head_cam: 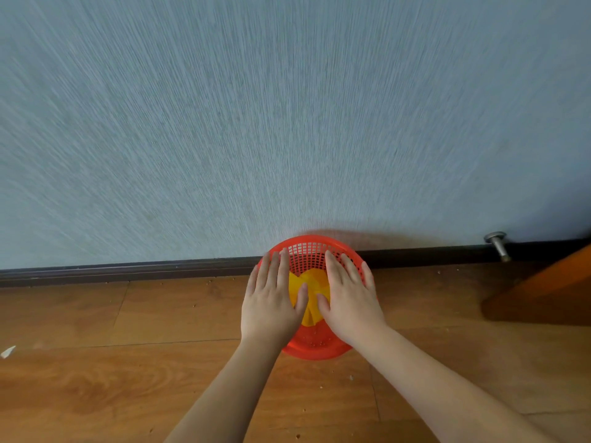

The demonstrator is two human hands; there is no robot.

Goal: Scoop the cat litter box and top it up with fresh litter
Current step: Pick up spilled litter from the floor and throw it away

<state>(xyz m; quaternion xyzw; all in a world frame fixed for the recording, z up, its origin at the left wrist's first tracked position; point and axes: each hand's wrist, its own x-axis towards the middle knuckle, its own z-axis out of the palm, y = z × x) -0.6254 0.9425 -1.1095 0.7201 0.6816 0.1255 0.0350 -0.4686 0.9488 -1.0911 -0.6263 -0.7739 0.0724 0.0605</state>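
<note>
A round red plastic basket (308,251) with a mesh wall stands on the wooden floor against the wall. Inside it lies a crumpled yellow bag or sheet (311,284), partly hidden by my hands. My left hand (271,298) lies flat over the left half of the basket, fingers straight and pointing toward the wall. My right hand (347,298) lies flat over the right half in the same way. Both thumbs touch the yellow material. A few small pale grains sit on the basket's near inner rim.
A pale textured wall (287,123) fills the upper view, with a dark skirting board (128,271) at its foot. A metal door stopper (497,246) sticks out at the right, beside an orange-brown wooden edge (543,292). Small crumbs dot the floor (128,378).
</note>
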